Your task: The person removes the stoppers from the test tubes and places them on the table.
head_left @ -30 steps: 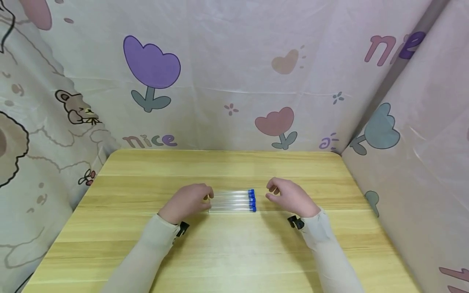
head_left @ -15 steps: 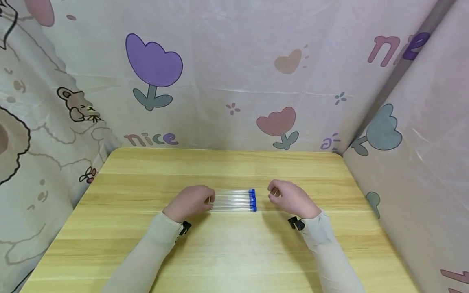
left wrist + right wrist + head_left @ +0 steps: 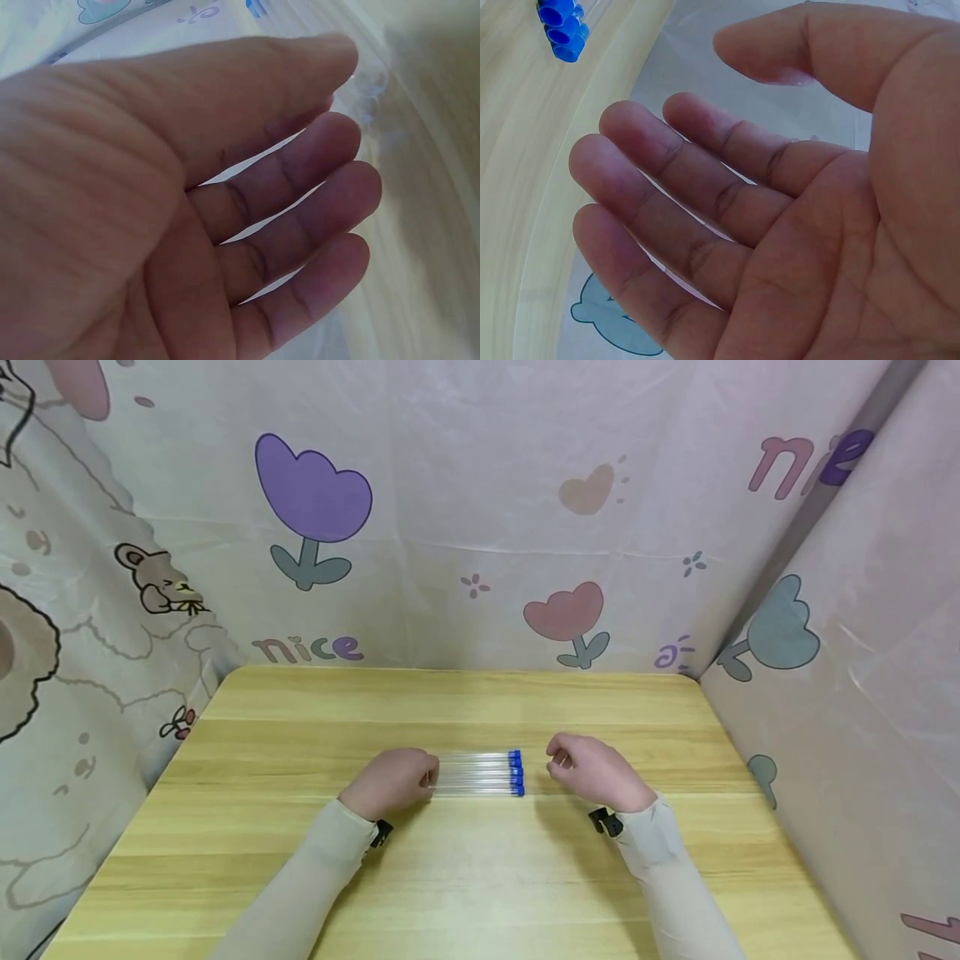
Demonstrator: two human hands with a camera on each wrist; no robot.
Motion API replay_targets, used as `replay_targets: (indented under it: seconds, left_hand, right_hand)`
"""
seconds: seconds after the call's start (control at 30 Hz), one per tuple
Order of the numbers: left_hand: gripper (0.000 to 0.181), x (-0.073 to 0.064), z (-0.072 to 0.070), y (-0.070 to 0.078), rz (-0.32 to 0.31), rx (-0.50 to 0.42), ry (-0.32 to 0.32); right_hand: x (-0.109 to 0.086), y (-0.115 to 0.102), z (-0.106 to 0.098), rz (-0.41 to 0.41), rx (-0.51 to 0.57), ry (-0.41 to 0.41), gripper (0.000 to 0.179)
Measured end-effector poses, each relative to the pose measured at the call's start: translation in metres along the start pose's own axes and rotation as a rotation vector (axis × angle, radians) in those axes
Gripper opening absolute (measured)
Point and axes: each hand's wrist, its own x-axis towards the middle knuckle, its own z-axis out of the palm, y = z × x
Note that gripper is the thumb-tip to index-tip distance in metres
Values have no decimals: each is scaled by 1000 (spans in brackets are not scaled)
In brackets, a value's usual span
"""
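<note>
Head view: row of clear tubes (image 3: 476, 774) with blue caps (image 3: 516, 773) lies flat on the counter (image 3: 465, 868), between both hands. Left hand (image 3: 390, 781) at the capless ends, fingers loosely curled, tips touching or just off the tubes, can't tell which. Right hand (image 3: 596, 768) just past the caps, apart from them, fingers relaxed, holding nothing. Left wrist view: fingers (image 3: 315, 217) slack and spread, tube ends blurred just beyond the tips. Right wrist view: fingers (image 3: 675, 187) loose, empty; caps (image 3: 561, 26) beyond the fingertips.
</note>
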Motion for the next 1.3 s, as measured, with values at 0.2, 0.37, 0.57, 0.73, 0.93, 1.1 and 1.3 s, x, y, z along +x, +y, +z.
replay_targets:
  seconds: [0.2, 0.37, 0.57, 0.73, 0.93, 1.1, 1.3]
  left_hand:
    - [24, 0, 4, -4, -11, 7, 18]
    - [25, -1, 5, -4, -13, 5, 16]
    - [24, -2, 6, -4, -11, 5, 15]
    - [24, -4, 6, -3, -5, 1, 19]
    - [25, -5, 9, -2, -19, -33, 3]
    - [24, -2, 12, -3, 4, -32, -2]
    - [23, -3, 6, -6, 35, -17, -21]
  right_hand:
    - [-1, -1, 1, -8, -5, -5, 19]
    - [-2, -1, 2, 1, 6, -9, 22]
    - [-2, -2, 3, 12, 18, -19, 24]
    - [-2, -2, 4, 9, 20, -13, 23]
    - [-3, 0, 6, -4, 10, -19, 23]
    - [-4, 2, 5, 5, -1, -16, 25]
    - [-2, 1, 4, -17, -5, -18, 25]
